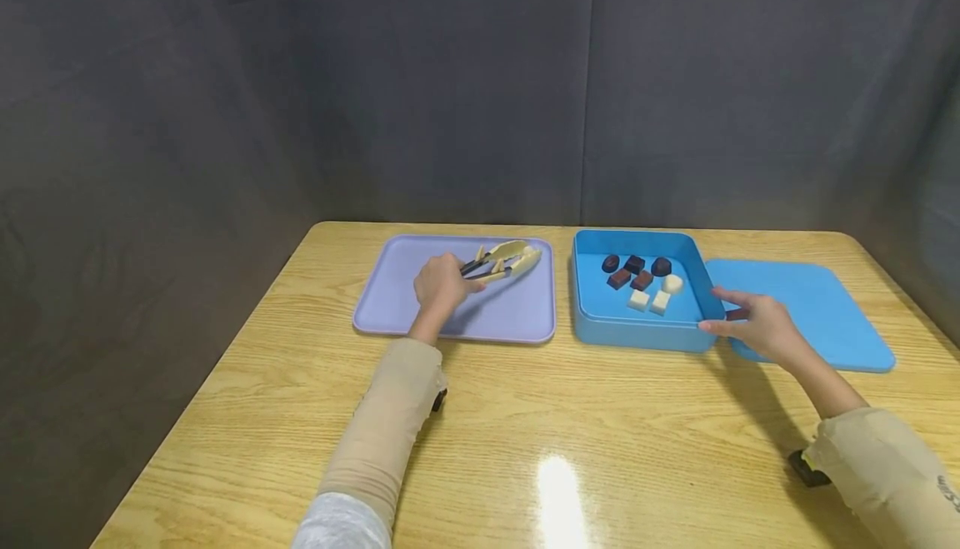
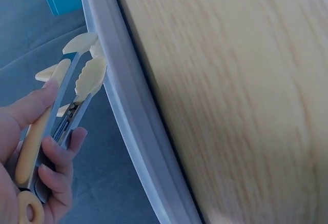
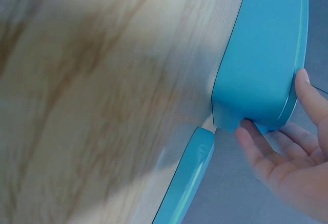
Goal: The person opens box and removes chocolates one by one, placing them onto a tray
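My left hand [image 1: 442, 282] grips a pair of tongs [image 2: 43, 116] with beige scalloped tips, held over the lilac tray [image 1: 382, 316]. Between the tips sits a small whitish piece [image 1: 529, 251], partly hidden. Around the near right corner of the blue box [image 1: 637, 334] my right hand [image 1: 765, 328] is spread: the thumb [image 3: 303, 83] lies at the front rim, and the other fingers are against the right side. Inside the box are several chocolates, dark ones [image 1: 635, 264], brown ones [image 1: 618, 279] and white ones [image 1: 660, 302].
A flat blue lid [image 1: 810, 316] lies to the right of the box, partly behind the right hand. All stand near the back of a wooden table [image 1: 525, 416]. Dark grey cloth [image 1: 450, 99] hangs behind and at the sides.
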The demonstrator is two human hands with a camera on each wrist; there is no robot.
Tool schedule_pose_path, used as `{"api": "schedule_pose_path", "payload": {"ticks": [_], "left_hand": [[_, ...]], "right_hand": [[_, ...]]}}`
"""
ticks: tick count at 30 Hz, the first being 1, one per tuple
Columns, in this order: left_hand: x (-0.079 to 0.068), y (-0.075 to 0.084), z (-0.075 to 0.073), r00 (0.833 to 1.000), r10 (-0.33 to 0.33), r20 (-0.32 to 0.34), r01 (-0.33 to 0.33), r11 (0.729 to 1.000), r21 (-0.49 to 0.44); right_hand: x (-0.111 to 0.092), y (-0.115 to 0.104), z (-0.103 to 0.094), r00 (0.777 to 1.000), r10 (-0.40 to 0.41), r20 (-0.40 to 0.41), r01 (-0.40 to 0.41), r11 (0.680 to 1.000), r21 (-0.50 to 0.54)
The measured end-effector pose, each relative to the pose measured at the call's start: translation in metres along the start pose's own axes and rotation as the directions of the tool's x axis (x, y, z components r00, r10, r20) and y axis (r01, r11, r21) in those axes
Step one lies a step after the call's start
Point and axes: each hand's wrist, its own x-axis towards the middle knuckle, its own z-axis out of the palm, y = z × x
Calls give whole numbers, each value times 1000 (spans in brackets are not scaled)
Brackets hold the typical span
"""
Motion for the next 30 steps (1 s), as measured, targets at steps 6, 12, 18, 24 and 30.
{"api": "schedule_pose_path", "payload": {"ticks": [6, 12, 18, 24, 30], "left_hand": [[0, 1, -3, 1000, 2, 19, -2, 1000, -20], [-1, -1, -2, 1000, 1, 11, -1, 999, -33], [-3, -2, -8, 999, 12, -33, -15, 997, -80], [-5, -1, -16, 999, 26, -37, -30, 994, -106], [-9, 2, -22, 998, 42, -50, -49, 989, -141]], "right_hand": [[0, -3, -1, 1000, 6, 8, -6, 1000, 7], [1, -3, 0, 1000, 12, 7, -12, 1000, 3], [2, -1, 0, 1000, 8, 4, -8, 1000, 2], [1, 0, 1, 1000, 6, 4, -6, 1000, 13], [1, 2, 1, 1000, 5, -1, -5, 1000, 10]]}}
